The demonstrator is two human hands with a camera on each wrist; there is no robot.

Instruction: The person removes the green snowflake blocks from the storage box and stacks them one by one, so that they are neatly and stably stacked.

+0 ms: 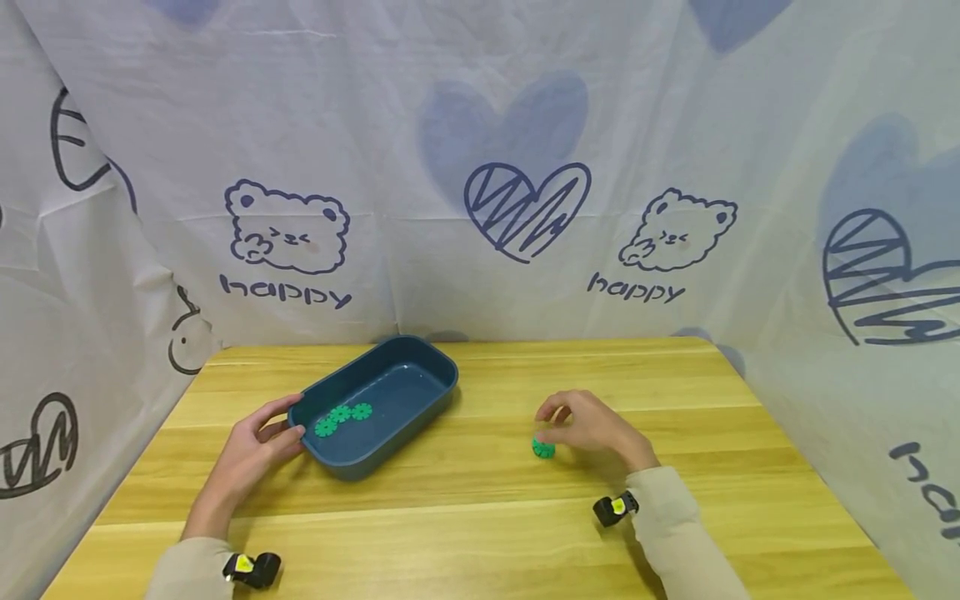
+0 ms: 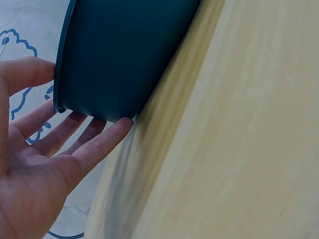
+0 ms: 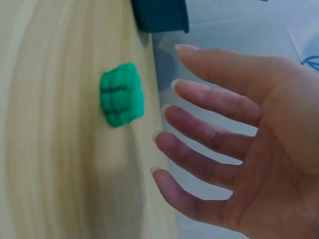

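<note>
A: Right hand (image 1: 588,423): fingers parted, holding nothing. Green piece (image 3: 122,94) stands on the table (image 1: 450,550), just beside it.
B: Grip advice?
A: Pinch squarely, low on its sides; it may be stacked discs, liable to separate.
B: Surroundings? Obstacles?
A: Left hand (image 1: 255,446), fingers spread, rests against one end of the blue bin (image 1: 405,396). Three green discs (image 1: 341,414) lie inside. The bin's near wall would likely block a low sideways move.
</note>
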